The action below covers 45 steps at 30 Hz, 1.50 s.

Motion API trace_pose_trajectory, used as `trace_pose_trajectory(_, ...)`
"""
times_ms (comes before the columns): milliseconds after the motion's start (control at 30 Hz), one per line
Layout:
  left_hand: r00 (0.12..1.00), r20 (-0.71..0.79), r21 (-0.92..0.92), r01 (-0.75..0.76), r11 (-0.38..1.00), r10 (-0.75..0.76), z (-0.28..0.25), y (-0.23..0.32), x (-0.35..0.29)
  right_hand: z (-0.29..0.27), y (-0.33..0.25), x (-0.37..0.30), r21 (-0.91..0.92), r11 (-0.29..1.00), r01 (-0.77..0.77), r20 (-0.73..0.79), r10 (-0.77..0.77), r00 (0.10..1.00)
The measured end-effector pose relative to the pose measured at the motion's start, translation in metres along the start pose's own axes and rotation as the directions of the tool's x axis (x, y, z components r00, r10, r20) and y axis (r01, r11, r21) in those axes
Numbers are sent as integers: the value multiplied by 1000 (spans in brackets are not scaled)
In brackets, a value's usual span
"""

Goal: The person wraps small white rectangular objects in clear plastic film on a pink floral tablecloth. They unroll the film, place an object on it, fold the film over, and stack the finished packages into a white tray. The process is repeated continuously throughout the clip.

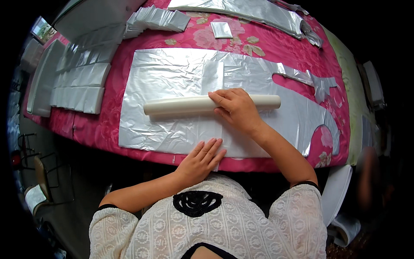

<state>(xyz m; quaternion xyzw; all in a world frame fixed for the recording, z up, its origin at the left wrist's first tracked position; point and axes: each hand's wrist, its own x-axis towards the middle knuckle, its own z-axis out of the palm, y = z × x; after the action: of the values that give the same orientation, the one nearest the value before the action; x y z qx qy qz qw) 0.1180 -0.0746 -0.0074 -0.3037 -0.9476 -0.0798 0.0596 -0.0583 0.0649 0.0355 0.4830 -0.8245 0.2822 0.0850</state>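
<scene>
A silvery-white plastic carrier bag (pixel 166 69) with cut-out handles lies flat and wrinkled on the pink floral tablecloth (pixel 194 162), its handle end to the right. Across its middle rests a long off-white tube (pixel 174 105), roughly level from left to right. My right hand (pixel 237 108) is closed over the tube right of its centre. Fingers stretched and flat, my left hand (pixel 200 162) presses on the bag's near edge by my body. A folded silvery strip (pixel 212 75) lies on the bag just beyond the tube.
Rows of folded bags (pixel 79 80) lie at the left beside a white bin (pixel 43 80). A fanned stack of folded bags (pixel 157 20) and one small folded bag (pixel 221 30) lie beyond. Flat bags (pixel 241 11) are piled at the far edge. A chair (pixel 41 183) stands lower left.
</scene>
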Motion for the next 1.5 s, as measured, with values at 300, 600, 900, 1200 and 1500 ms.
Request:
trace_pose_trajectory(300,996,11,-240,-88,967,93,-17,-18,-11,4,75,63,-164,981,-104,-110,86,990)
trace_pose_trajectory(600,977,-82,-349,-213,913,196,-27,-39,-22,-1,-20,-24,241,966,92,272,-158,949)
trace_pose_trajectory(900,925,-352,-476,-310,823,145,-37,-57,-8,5,-28,-41,172,984,44,112,-64,992)
trace_pose_trajectory(1200,978,-204,-275,-11,961,-47,-30,-72,24,7,-27,-47,105,994,-22,16,21,1000)
trace_pose_trajectory(1500,759,100,-912,328,246,-643,-41,-81,48,-11,-19,-10,404,538,-739,398,624,672)
